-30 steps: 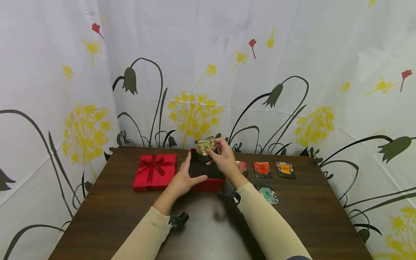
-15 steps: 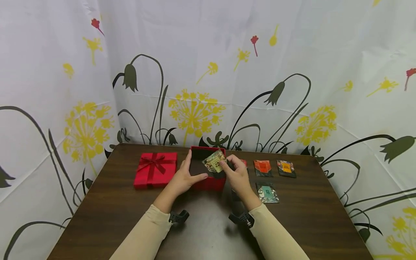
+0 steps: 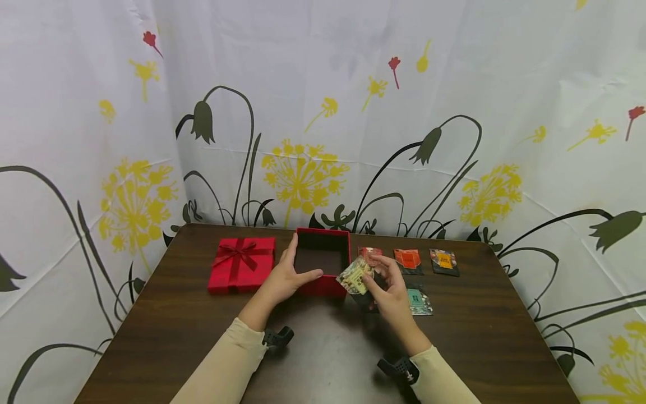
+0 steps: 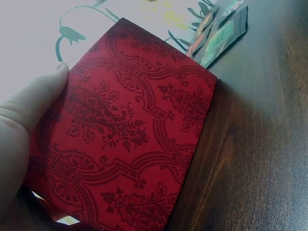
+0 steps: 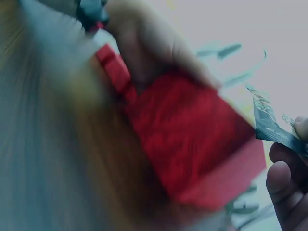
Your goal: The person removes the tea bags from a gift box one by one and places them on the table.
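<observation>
An uncovered red box (image 3: 328,287) with a dark inside stands at the middle of the table. My left hand (image 3: 280,280) holds its near left corner, fingers along the left side and thumb at the front rim. In the left wrist view the box's patterned wall (image 4: 130,120) fills the middle, with the thumb (image 4: 41,96) at its edge. Right of the box, my right hand (image 3: 393,294) pinches a small flat sachet (image 3: 355,276) with a yellow label. The right wrist view shows the sachet (image 5: 272,126) between thumb and fingers, partly cut off.
Left of the box lies a red lid (image 3: 242,266) with a ribbon bow. To the right are a pinkish-red sachet (image 3: 370,253), an orange one (image 3: 407,261), a yellow-labelled one (image 3: 444,262) and a green one (image 3: 420,301). Printed cloth (image 3: 323,112) hangs behind the table.
My right hand has carried the yellow-labelled sachet from above the box to the right and nearer, uncovering the box's inside. The left hand stays at the box.
</observation>
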The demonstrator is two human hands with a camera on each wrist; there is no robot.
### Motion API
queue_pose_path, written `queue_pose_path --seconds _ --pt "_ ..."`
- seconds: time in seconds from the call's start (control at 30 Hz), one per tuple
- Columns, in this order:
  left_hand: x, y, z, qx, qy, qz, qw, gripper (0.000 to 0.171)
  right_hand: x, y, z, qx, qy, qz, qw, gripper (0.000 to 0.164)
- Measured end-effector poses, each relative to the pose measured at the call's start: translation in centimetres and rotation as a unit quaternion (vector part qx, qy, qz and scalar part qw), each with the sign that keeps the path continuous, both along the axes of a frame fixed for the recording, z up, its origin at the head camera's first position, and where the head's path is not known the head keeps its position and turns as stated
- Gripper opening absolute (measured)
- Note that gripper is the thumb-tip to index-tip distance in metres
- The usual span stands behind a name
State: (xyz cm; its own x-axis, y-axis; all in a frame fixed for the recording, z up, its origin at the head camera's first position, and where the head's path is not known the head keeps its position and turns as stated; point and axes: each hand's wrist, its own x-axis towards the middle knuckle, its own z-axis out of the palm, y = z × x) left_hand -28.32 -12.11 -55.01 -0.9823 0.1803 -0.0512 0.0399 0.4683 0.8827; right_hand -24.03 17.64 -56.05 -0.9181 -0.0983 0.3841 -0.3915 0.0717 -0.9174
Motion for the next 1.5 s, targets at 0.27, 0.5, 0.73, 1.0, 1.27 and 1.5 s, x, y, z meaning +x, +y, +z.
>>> queue_pose_path --seconds 0.27,0.5,0.73,1.0,1.27,1.5 --pt "-0.1 0.0 0.0 0.004 -0.008 -0.003 1.0 0.131 0.5 5.5 -2.3 0.04 0.017 -0.101 0.994 0.018" --pt "-0.1 -0.1 0.0 0.008 -0.003 -0.005 1.0 0.131 0.0 11.9 -2.0 0.126 0.044 -0.23 0.964 0.017" --pt "0.0 -0.1 -0.2 0.002 -0.01 -0.002 0.9999 0.13 0.7 17.4 -2.9 0.234 -0.006 -0.359 0.904 0.016" --pt "-0.1 -0.2 -0.1 -0.002 -0.009 -0.003 1.0 0.129 1.4 19.5 -3.5 0.301 -0.104 -0.369 0.873 0.018" --pt "0.1 -0.3 -0.2 -0.004 -0.015 0.003 0.9999 0.125 1.5 19.1 -3.5 0.387 -0.15 -0.319 0.852 0.03" --pt "-0.2 0.0 -0.1 -0.004 -0.01 0.002 0.9999 0.128 1.6 18.8 -3.5 0.395 -0.151 -0.327 0.845 0.052"
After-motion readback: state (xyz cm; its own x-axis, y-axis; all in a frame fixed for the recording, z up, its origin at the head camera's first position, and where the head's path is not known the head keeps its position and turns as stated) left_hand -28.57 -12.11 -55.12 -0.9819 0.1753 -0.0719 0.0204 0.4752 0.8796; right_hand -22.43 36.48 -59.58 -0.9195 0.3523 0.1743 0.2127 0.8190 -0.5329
